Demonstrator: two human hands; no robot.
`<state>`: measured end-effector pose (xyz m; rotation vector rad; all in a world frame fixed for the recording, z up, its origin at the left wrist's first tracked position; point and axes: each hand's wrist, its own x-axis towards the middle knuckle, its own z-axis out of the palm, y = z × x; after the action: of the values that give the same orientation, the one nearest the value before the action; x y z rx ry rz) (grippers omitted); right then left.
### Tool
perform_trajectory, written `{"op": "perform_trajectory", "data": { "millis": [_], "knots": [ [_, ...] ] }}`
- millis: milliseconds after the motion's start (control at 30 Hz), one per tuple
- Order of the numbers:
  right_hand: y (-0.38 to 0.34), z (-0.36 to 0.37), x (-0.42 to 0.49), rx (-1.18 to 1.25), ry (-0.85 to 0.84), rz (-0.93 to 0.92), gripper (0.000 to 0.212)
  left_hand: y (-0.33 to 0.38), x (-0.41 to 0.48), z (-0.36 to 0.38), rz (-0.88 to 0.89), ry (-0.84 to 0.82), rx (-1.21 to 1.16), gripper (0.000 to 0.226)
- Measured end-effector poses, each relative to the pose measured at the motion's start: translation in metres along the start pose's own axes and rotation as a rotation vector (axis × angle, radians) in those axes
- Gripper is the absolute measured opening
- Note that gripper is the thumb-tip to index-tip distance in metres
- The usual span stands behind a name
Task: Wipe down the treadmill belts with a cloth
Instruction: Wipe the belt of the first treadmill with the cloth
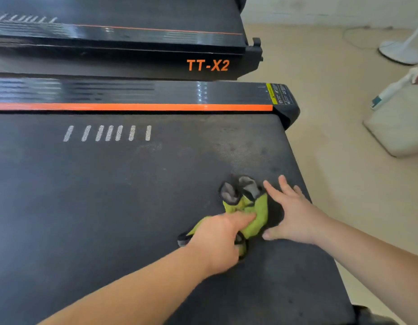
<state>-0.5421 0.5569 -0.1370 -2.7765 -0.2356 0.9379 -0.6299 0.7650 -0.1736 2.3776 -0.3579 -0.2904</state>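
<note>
Near belt (109, 195), rear end. The cloth (257, 212) is lying bunched at about 4 o'clock from the middle of the view, green side up, with grey corners poking out at its 12.

My left hand (217, 238) is bearing down on the cloth from its 7 o'clock. The index finger (240, 216) is lying straight along it, and the other fingers are tucking under the palm; I cannot tell whether they are pinching fabric. I judge this is pinning the wad so it drags along the belt instead of skidding loose.

My right hand (297, 219) is resting at the cloth's 3 o'clock, fingers (285, 186) straight and spread flat on the belt, forefinger just beside the fold. It is probably bracing me and fencing in the loose edge.

A dusty patch (240, 148) is showing at 12 o'clock from the cloth, likely the next pass. The second treadmill (133, 43) is waiting beyond the orange rail (133, 106).
</note>
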Motion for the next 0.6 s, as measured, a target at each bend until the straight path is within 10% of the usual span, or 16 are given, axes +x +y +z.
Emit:
{"op": "perform_trajectory", "data": {
  "millis": [133, 300, 500, 600],
  "knots": [
    [0.014, 0.036, -0.054, -0.078, -0.137, 0.171, 0.158, -0.014, -0.029, -0.006, 0.335, -0.214, 0.117, 0.063],
    [0.014, 0.053, -0.077, -0.052, -0.022, 0.17, 0.153, -0.021, -0.012, 0.0, -0.233, 0.306, 0.152, 0.076],
    [0.005, 0.048, -0.083, -0.104, 0.001, 0.214, 0.154, -0.008, -0.084, 0.005, 0.328, -0.279, 0.257, 0.079],
    [0.005, 0.048, -0.086, -0.119, 0.004, 0.215, 0.15, -0.042, -0.07, -0.029, 0.118, -0.025, 0.3, 0.063]
  ]
}}
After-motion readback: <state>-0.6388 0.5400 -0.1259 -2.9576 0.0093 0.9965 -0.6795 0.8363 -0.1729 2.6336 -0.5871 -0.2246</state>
